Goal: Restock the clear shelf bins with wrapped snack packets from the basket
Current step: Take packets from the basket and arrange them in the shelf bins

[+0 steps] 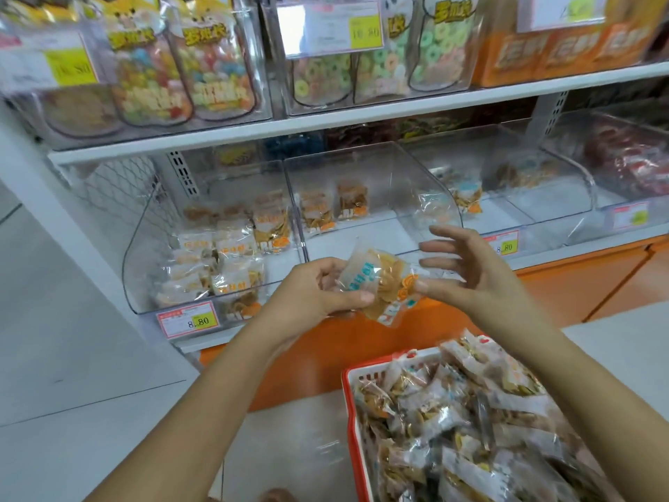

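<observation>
Two packets (380,284) sit clamped in the left hand (315,291); right hand (478,273) spread apart, touching them. Slick wrap may slip, dropping one outside the bin (380,168).

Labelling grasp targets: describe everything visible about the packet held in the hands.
The held packet is a small, crinkled clear-and-white plastic wrap with blue print on the left, orange print lower right and yellow-brown snack pieces inside. It may be two overlapping packets. It is tilted in the air before the shelf bins, above the basket. The left hand grips its left end, thumb across the front. The right hand, fingers spread, touches its right edge.
</observation>
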Demonstrator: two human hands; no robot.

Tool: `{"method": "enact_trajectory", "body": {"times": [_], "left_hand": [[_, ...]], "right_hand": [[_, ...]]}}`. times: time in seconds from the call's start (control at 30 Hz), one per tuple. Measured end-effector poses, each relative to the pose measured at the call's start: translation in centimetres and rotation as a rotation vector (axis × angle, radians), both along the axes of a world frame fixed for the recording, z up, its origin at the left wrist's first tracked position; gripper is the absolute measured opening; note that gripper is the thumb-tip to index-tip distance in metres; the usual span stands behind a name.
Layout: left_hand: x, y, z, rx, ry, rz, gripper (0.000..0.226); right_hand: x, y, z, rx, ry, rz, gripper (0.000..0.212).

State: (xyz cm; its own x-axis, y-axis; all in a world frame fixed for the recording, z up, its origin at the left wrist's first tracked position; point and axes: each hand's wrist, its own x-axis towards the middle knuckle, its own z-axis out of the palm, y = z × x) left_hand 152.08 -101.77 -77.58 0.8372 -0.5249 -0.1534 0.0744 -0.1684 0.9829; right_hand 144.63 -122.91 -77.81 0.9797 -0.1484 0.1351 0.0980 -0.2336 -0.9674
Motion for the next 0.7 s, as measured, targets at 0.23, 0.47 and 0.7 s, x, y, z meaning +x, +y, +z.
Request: {"method": "enact_trajectory", "body": {"times": [0.23, 0.47, 0.7], "left_hand": [[0.6, -3.4, -0.5, -0.188, 0.115, 0.028, 0.060], [3.2, -10.0, 0.3, 0.012, -0.040, -0.049, 0.052], [8.9, -19.4, 0.8, 0.308, -0.325, 0.156, 0.063]], "right_hand": [[2.6, -0.4, -0.5, 0.461, 0.247, 0.241, 0.047], [4.1, -5.9, 0.6, 0.570, 0.166, 0.020, 0.011], [9.4, -21.2, 3.8, -0.234, 0.007, -0.538, 0.028]]}}
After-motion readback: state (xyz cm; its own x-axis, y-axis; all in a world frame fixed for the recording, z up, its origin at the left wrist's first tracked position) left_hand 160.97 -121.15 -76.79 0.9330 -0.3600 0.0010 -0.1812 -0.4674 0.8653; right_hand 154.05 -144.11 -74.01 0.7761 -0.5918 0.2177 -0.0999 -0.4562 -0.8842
